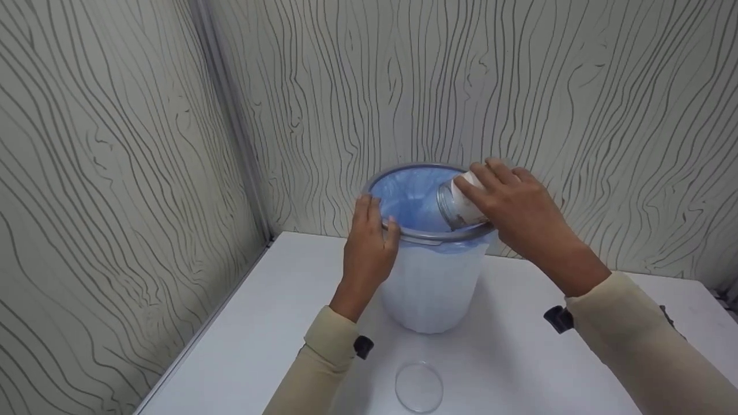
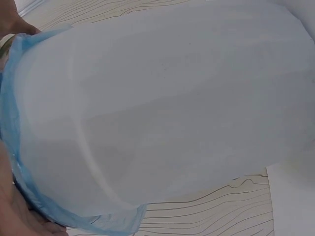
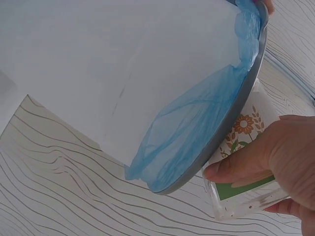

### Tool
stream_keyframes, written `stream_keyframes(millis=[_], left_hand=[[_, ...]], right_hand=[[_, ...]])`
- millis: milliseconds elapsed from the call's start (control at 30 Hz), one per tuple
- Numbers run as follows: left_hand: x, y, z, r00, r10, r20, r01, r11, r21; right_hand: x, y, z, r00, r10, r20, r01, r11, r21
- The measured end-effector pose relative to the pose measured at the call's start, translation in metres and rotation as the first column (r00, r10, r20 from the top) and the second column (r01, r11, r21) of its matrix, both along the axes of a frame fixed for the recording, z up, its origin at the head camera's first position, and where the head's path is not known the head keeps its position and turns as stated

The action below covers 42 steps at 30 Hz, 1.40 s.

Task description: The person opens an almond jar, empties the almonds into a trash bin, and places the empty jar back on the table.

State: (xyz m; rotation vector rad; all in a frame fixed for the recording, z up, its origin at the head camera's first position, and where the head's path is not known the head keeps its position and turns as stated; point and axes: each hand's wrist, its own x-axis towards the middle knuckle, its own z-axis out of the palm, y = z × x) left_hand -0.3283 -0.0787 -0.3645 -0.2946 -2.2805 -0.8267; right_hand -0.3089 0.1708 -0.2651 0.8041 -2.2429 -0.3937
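Observation:
A white trash bin (image 1: 432, 288) stands upright on the table, with a blue bin liner (image 1: 406, 199) inside and folded over its top. My left hand (image 1: 372, 242) holds the left side of the bin's grey rim (image 1: 424, 235). The right hand (image 1: 519, 213) grips a clear jar (image 1: 455, 204) and tilts it, its threaded mouth pointing down into the bin. In the right wrist view, an orange flower and a green band show on the jar's side, with the thumb (image 3: 231, 167) across it. Its contents are hidden from view.
A thin clear round lid (image 1: 419, 387) lies on the white table (image 1: 277, 288) in front of the bin. Behind the table rises a wall (image 1: 403, 86) with a wood-grain pattern, and a similar panel (image 1: 115, 173) stands on the left.

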Motion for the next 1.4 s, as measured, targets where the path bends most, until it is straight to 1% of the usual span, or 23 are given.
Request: stream_keyframes(millis=[300,467,600,700,933,1233,1400], left_hand=[[-0.001,0.000,-0.001,1.000,-0.004,-0.002,0.004,1.000,0.006],[-0.001,-0.001,-0.001,1.000,0.002,0.009,-0.002,1.000,0.011],[-0.002,-0.001,-0.002,1.000,0.007,-0.015,-0.007,1.000,0.001],[-0.003,-0.001,-0.001,1.000,0.009,-0.030,-0.009,1.000,-0.007],[-0.002,0.001,-0.001,1.000,0.000,-0.017,0.000,1.000,0.003],[-0.001,0.001,-0.001,1.000,0.004,-0.022,-0.004,1.000,0.006],[-0.001,0.001,-0.001,0.999,0.004,-0.041,-0.004,1.000,0.002]], right_hand=[[-0.005,0.002,-0.001,1.000,0.007,-0.019,-0.008,1.000,-0.002],[-0.008,-0.002,-0.004,0.999,0.003,-0.049,-0.001,1.000,0.028],[-0.010,-0.002,-0.003,0.997,0.006,-0.072,-0.002,0.999,0.050],[-0.011,0.000,-0.002,0.998,0.007,-0.066,-0.004,0.999,0.039],[-0.011,0.004,0.001,1.000,-0.003,-0.023,0.003,1.000,-0.012],[-0.010,0.001,0.006,1.000,-0.019,-0.002,0.019,0.999,-0.036],[-0.010,0.000,0.007,1.000,-0.024,0.008,0.025,0.998,-0.061]])
